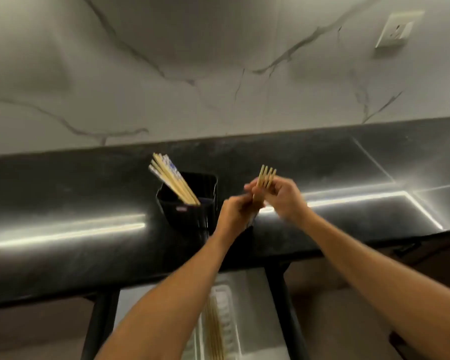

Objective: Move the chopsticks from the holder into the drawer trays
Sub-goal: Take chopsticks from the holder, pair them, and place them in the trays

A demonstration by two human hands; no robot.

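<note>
A black holder (190, 203) stands on the dark counter with several wooden chopsticks (170, 179) leaning out to its upper left. Just right of it, both hands hold a small bundle of chopsticks (266, 175) upright above the counter. My left hand (235, 213) grips the bundle's lower part; my right hand (283, 196) pinches it higher up. Below the counter edge an open drawer shows a pale tray (226, 305) with several chopsticks (213, 333) lying lengthwise in it. My left forearm covers part of the tray.
The glossy black counter (76, 203) runs across the view with bright light reflections. A marble wall rises behind it, with a wall socket (396, 31) at the upper right. Dark drawer rails (283, 294) flank the open drawer.
</note>
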